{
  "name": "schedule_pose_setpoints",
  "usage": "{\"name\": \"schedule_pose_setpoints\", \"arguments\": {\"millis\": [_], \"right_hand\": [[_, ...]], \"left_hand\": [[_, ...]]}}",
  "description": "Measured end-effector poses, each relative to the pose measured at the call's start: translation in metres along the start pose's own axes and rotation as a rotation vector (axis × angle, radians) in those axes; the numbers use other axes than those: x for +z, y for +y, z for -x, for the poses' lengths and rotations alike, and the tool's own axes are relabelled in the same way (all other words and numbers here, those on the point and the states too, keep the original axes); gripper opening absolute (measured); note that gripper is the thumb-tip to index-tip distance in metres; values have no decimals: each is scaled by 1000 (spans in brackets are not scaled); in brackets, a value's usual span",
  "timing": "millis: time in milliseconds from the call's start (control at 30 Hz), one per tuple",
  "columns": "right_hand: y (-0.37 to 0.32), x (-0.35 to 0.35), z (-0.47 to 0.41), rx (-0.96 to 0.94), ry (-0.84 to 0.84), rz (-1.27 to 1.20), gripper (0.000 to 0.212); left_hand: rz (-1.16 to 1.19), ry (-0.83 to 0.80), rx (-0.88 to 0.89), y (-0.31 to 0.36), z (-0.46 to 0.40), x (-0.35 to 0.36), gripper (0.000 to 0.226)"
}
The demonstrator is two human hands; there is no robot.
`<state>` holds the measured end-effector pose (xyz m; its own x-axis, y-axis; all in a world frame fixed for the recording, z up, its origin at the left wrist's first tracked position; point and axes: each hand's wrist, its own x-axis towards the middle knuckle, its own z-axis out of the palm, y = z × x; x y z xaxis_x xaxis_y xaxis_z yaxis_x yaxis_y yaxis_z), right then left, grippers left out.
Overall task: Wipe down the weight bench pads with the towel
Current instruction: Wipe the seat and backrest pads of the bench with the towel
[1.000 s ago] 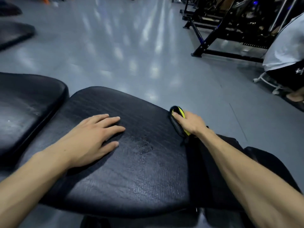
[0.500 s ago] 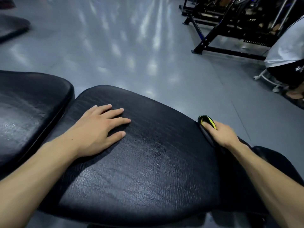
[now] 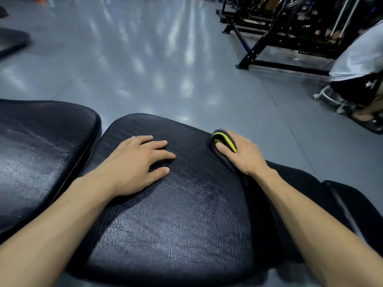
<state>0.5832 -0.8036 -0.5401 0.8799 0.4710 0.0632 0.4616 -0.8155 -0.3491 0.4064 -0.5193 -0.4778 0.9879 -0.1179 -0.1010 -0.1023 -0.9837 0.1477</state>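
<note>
A black cracked-vinyl seat pad (image 3: 178, 214) fills the middle of the view, with a second black pad (image 3: 41, 154) beside it on the left. My left hand (image 3: 136, 162) lies flat on the seat pad, fingers spread, holding nothing. My right hand (image 3: 242, 154) presses a dark grey towel with a yellow-green stripe (image 3: 222, 139) against the seat pad's far right edge, fingers wrapped over it. Most of the towel is hidden under the hand.
Grey glossy floor (image 3: 165, 65) stretches ahead. A black machine frame (image 3: 269, 48) stands at the upper right. A person in a white shirt (image 3: 360, 59) sits on a white stool (image 3: 335, 100) at the right edge. Another dark pad (image 3: 12, 42) lies far left.
My right hand has slid the towel along the pad's right edge, out to the right and then back a little toward the centre. The left hand stays flat in place.
</note>
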Motion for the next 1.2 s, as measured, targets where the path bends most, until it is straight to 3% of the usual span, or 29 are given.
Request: {"name": "schedule_pose_setpoints", "arguments": {"millis": [167, 300, 367, 500, 667, 733, 833, 933, 1067, 1200], "right_hand": [[65, -17, 38, 103, -48, 47, 55], [70, -16, 18, 230, -138, 84, 66], [71, -17, 11, 230, -171, 76, 72], [76, -22, 10, 168, -170, 57, 75], [77, -23, 9, 133, -164, 44, 74], [77, -24, 11, 123, -157, 44, 63], [76, -23, 10, 132, -157, 57, 50], [72, -20, 1, 193, -155, 60, 57], [34, -11, -26, 323, -126, 76, 62], [-54, 6, -71, 238, -91, 64, 69]], "left_hand": [[-3, -18, -1, 0, -4, -2, 73], [0, -43, -29, 5, -4, -3, 71], [-15, -87, -30, 6, -2, -6, 74], [-29, -199, -104, 15, 9, -23, 55], [-55, -225, -184, 12, 59, -31, 71], [-86, -192, -194, 8, 80, -29, 81], [-70, -28, -211, -2, 100, -17, 75], [-60, 71, -201, -6, 107, 0, 66], [-216, 99, -75, -25, 111, 3, 58], [-240, 120, 32, -46, 116, 1, 52]]}}
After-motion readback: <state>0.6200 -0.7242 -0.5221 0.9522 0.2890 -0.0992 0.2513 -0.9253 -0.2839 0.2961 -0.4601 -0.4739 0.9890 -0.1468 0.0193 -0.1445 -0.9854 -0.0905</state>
